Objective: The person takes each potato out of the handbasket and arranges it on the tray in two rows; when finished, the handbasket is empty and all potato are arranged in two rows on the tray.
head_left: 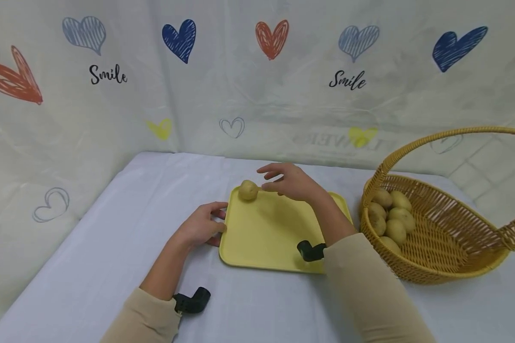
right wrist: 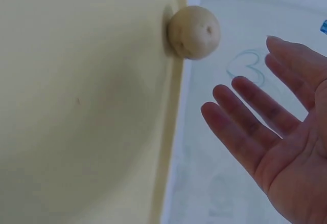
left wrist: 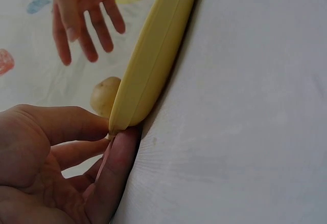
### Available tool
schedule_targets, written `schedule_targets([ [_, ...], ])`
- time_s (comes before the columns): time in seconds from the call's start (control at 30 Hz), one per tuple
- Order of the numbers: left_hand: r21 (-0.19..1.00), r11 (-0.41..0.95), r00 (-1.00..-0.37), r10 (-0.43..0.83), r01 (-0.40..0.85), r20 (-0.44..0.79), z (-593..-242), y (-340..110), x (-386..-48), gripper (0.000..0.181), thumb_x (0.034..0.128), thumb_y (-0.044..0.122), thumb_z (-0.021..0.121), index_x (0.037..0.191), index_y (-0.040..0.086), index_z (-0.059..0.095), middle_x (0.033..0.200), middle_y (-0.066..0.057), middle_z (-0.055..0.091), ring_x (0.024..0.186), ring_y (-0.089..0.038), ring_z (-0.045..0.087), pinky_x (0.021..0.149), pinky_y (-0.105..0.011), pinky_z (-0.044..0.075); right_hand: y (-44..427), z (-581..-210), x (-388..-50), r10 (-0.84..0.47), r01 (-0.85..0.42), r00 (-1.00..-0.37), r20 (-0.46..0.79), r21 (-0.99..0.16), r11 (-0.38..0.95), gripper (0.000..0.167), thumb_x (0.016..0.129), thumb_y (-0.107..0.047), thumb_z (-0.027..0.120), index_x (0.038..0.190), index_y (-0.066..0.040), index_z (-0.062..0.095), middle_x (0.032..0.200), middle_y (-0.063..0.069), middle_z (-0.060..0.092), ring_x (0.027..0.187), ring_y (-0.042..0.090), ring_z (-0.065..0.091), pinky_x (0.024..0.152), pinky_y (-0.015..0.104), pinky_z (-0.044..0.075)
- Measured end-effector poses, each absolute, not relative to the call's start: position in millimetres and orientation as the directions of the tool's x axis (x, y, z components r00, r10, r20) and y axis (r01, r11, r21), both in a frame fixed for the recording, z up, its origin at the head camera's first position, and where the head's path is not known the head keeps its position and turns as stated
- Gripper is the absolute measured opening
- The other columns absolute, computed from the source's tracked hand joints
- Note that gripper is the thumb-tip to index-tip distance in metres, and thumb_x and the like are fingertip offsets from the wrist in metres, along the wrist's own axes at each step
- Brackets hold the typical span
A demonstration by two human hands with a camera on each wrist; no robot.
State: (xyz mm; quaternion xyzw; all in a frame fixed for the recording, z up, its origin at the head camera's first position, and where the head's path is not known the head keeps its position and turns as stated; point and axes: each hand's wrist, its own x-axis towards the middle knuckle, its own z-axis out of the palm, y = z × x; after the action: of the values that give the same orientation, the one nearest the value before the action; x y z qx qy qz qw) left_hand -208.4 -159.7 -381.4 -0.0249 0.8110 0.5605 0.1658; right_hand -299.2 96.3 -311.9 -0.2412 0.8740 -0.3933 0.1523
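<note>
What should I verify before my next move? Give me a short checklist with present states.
1. Left hand steadying the yellow tray: ok, it pinches the left edge.
2. Right hand free: ok, empty and apart from the lone potato.
3. Lone potato on the tray: ok, at the far left corner.
4. More potatoes available: ok, grouped inside the wicker basket.
5. Right sleeve clear of the basket: cannot tell, they overlap in the head view.

Tray (head_left: 274, 238) looks like smooth plastic, low sheen; potato (head_left: 248, 190) matt, lightly pitted; basket (head_left: 437, 238) woven, wicker-look, slightly glossy; worktop (head_left: 257, 305) matt cloth; backdrop (head_left: 257, 95) creased sheet, faint shine; sleeves (head_left: 369, 286) matt fabric
</note>
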Motion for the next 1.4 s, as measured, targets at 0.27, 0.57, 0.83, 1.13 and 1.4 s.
schedule_targets([
  [0.27, 0.897, 0.374, -0.943, 0.135, -0.234, -0.303, -383, -159, -209, 0.07, 0.0896, -0.004, 0.06, 0.156, 0.01, 0.044, 0.136, -0.016, 0.05, 0.089, -0.022, 0.061, 0.066, -0.037, 0.064, 117, -285, -295, -0.562, -0.34, -0.825, -0.059, -0.743, 0.577, 0.045, 0.099, -0.018, 0.068, 0.144, -0.016, 0.061, 0.139, 0.015, 0.063, 0.125, 0.032, 0.066, 0.099, 0.05, 0.058],
  [0.57, 0.9, 0.374, -0.946, 0.14, -0.223, -0.293, -386, -161, -209, 0.069, 0.0894, -0.004, 0.06, 0.156, 0.009, 0.044, 0.134, -0.017, 0.05, 0.088, -0.022, 0.062, 0.065, -0.036, 0.064, 137, -260, -287, -0.571, -0.401, -0.821, -0.033, -0.679, 0.615, 0.042, 0.101, -0.021, 0.067, 0.142, -0.015, 0.063, 0.135, 0.014, 0.066, 0.118, 0.029, 0.069, 0.095, 0.046, 0.059],
  [0.83, 0.893, 0.389, -0.944, 0.142, -0.224, -0.299, -384, -160, -209, 0.071, 0.0892, -0.004, 0.06, 0.157, 0.008, 0.042, 0.136, -0.016, 0.05, 0.086, -0.022, 0.06, 0.066, -0.036, 0.064, 161, -251, -275, -0.554, -0.418, -0.833, 0.015, -0.673, 0.611, 0.036, 0.102, -0.023, 0.066, 0.137, -0.014, 0.067, 0.13, 0.012, 0.07, 0.103, 0.022, 0.072, 0.091, 0.043, 0.06],
  [1.13, 0.89, 0.395, -0.942, 0.144, -0.226, -0.303, -383, -160, -209, 0.071, 0.0898, -0.003, 0.06, 0.157, 0.007, 0.041, 0.136, -0.016, 0.05, 0.086, -0.021, 0.06, 0.066, -0.035, 0.064, 184, -234, -261, -0.49, -0.384, -0.872, 0.024, -0.655, 0.651, 0.035, 0.102, -0.027, 0.066, 0.136, -0.017, 0.068, 0.128, 0.007, 0.071, 0.099, 0.02, 0.071, 0.089, 0.038, 0.059],
  [1.4, 0.891, 0.393, -0.944, 0.134, -0.228, -0.301, -383, -159, -207, 0.071, 0.0889, -0.003, 0.059, 0.157, 0.009, 0.043, 0.135, -0.016, 0.051, 0.087, -0.021, 0.06, 0.066, -0.035, 0.064, 213, -225, -253, -0.49, -0.355, -0.872, -0.003, -0.685, 0.636, 0.038, 0.102, -0.029, 0.066, 0.137, -0.015, 0.067, 0.128, 0.007, 0.07, 0.102, 0.016, 0.071, 0.087, 0.03, 0.062],
])
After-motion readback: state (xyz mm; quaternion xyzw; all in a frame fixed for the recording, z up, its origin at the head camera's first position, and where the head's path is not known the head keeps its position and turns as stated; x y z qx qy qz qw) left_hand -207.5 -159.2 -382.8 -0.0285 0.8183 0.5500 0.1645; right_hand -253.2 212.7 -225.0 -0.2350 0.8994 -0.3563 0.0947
